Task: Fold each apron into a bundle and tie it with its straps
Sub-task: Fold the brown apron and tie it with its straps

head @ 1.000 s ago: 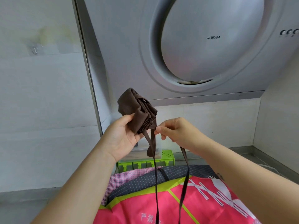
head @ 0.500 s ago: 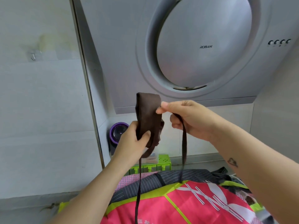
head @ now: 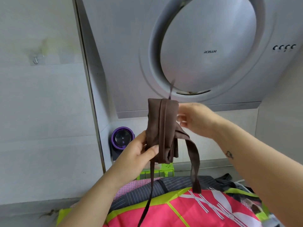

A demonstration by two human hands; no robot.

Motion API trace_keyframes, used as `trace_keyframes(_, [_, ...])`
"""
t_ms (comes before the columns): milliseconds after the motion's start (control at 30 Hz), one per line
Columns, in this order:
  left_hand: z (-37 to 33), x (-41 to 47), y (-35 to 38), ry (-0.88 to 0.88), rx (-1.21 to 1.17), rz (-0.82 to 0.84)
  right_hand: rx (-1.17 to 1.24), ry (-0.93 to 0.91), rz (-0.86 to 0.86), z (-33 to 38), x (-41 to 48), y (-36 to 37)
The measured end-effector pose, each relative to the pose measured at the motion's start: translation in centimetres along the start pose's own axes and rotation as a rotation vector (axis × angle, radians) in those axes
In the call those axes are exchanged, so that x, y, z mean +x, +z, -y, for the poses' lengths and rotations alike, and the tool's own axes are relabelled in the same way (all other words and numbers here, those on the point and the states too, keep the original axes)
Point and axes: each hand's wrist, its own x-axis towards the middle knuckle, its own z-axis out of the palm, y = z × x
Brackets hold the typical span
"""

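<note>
A folded brown apron bundle (head: 161, 128) is held upright in front of the range hood. My left hand (head: 137, 154) grips its lower part, thumb across the front. One brown strap runs up the front of the bundle, and its blurred tail (head: 171, 89) flicks above the top. My right hand (head: 191, 118) is at the bundle's upper right edge, motion-blurred, fingers curled as if pinching that strap. A wider strap (head: 194, 158) hangs from the right side. A thin strap (head: 150, 190) dangles below my left hand.
A pile of other aprons lies below: pink and lime (head: 188, 213), dark pinstriped (head: 147, 190) and pink checked (head: 131, 185). Behind stand a green holder (head: 165, 169) and a purple-rimmed device (head: 123, 138). The range hood (head: 209, 51) looms close above.
My right hand has carried the strap up and over the top of the bundle and now sits at its right edge. The left hand turned the bundle more upright.
</note>
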Motion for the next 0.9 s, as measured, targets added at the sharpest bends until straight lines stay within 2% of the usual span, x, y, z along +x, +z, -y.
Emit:
trace_keyframes(100, [0.4, 0.2, -0.1, -0.021, -0.184, -0.075, -0.111, 0.018, 0.164, -2.0, -1.3, 1.6])
trace_keyframes(167, [0.5, 0.6, -0.3, -0.032, -0.282, -0.161, -0.312, 0.048, 0.101, -3.4, -2.1, 2.6])
trace_keyframes(233, [0.4, 1.1, -0.7, -0.044, -0.381, -0.224, -0.368, 0.053, 0.120, -5.0, -2.7, 3.4])
trace_keyframes(300, [0.3, 1.5, -1.0, -0.076, -0.486, -0.250, -0.251, 0.060, 0.179, -6.5, -3.1, 4.3])
trace_keyframes(467, [0.7, 1.6, -1.0, -0.137, -0.590, -0.268, 0.022, 0.089, 0.146, -7.9, -2.8, 5.3])
trace_keyframes(700, [0.8, 1.7, -1.1, -0.167, -0.573, -0.294, 0.318, 0.127, 0.217, -8.6, -2.4, 5.1])
trace_keyframes(900, [0.8, 1.8, -0.8, -0.180, -0.617, -0.324, 0.347, 0.175, 0.276, -9.0, -2.2, 5.0])
